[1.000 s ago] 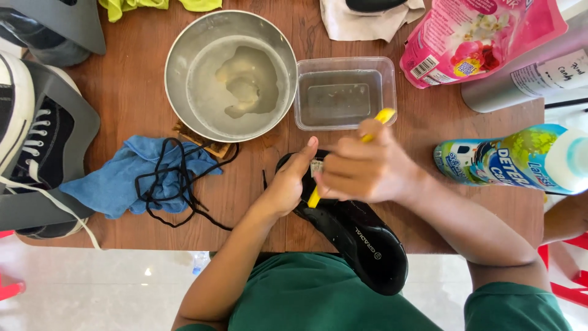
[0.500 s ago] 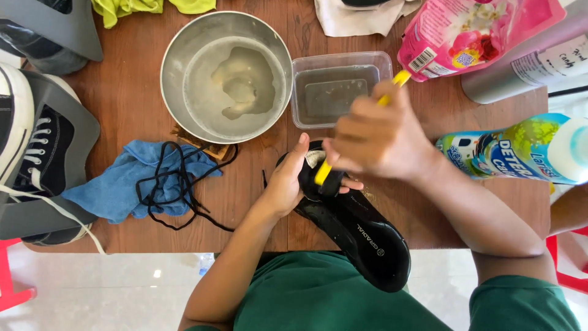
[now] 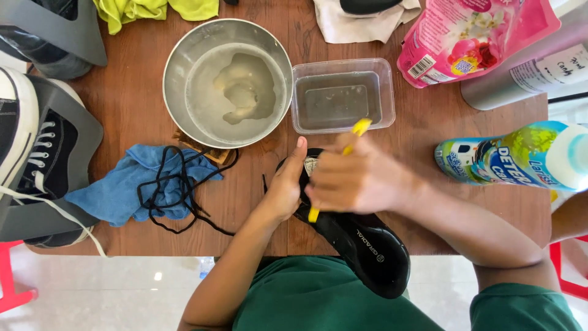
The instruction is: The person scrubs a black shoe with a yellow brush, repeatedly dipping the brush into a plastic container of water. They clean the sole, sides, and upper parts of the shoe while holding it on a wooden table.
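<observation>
A black shoe [image 3: 361,248] lies on the wooden table [image 3: 135,104], its heel hanging over the near edge toward me. My left hand [image 3: 286,187] grips the shoe's front from the left, thumb pointing up. My right hand [image 3: 358,181] is closed around a yellow-handled brush [image 3: 360,127], held over the shoe's front part. The brush's ends stick out above and below my fist; its bristles are hidden.
A metal bowl [image 3: 177,73] of cloudy water and a clear plastic tub [image 3: 386,86] of water stand just beyond the shoe. Black laces [image 3: 177,196] lie on a blue cloth [image 3: 116,199] at left. A sneaker [image 3: 30,153], detergent bottle [image 3: 514,156] and pink pouch [image 3: 471,34] ring the table.
My right hand with the brush moved up toward the tub, then came back down and left over the shoe's front. My left hand kept its hold on the shoe.
</observation>
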